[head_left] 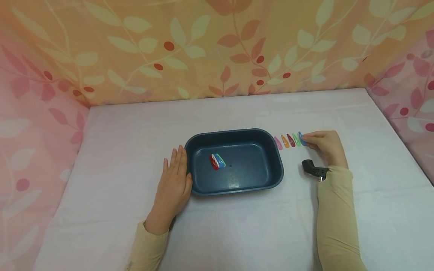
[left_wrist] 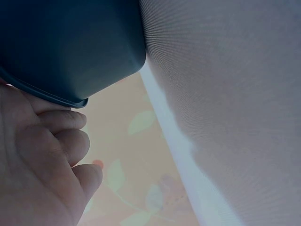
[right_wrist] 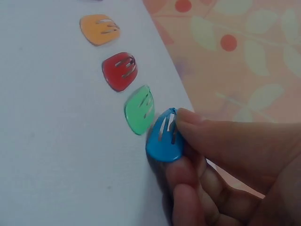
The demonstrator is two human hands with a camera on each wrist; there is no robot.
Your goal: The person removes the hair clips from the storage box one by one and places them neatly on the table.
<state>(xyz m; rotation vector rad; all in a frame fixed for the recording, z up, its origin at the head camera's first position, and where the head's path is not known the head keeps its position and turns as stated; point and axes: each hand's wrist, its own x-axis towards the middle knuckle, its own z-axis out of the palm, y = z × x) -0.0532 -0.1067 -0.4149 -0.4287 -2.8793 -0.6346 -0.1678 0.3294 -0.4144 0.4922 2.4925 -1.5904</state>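
Observation:
Between thumb and fingers my right hand (head_left: 323, 145) pinches a blue snap hair clip (right_wrist: 164, 139), at the right end of a row on the table. Beside it in the row lie a green clip (right_wrist: 139, 110), a red clip (right_wrist: 120, 71), an orange clip (right_wrist: 99, 29) and a pink clip (head_left: 278, 143). My left hand (head_left: 174, 180) rests with straight fingers along the left side of a dark blue plastic basin (head_left: 251, 180), touching its rim. Inside the basin, left of its middle, several hair clips (head_left: 217, 161) in red, white, blue and green lie bunched together.
A white cloth (head_left: 129, 158) covers the table. Behind it hangs an orange leaf-patterned curtain (head_left: 217, 49), with pink patterned cloth (head_left: 27, 150) at the sides. A black wrist camera (head_left: 313, 169) sticks out from the right sleeve (head_left: 339, 222).

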